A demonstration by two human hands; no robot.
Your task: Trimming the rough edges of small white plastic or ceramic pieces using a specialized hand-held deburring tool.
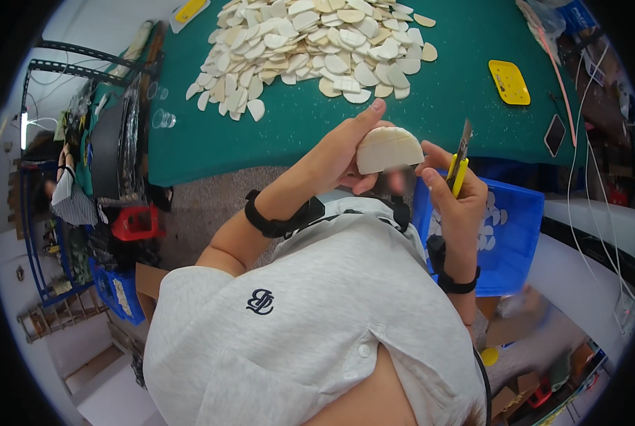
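Note:
My left hand [338, 154] is closed on a cream half-round pad [390, 150], its flat edge toward me and its curved edge away. Thin lines run across the pad's face. In my right hand [461, 202] is a yellow utility knife [457, 174], its blade pointing up and away from me, apart from the pad. The right fingertips are close to the pad's right end; whether they touch it I cannot tell. Beyond my hands, a large heap of similar white and cream half-round pads [310, 42] lies on the green table [211, 145].
Right of the heap are a yellow tray [509, 82] and a phone [554, 135]. A blue bin [512, 245] with several white pieces stands below the table edge at my right. Clear plastic cups [162, 119] lie at the table's left edge. A red stool [138, 223] is at the left.

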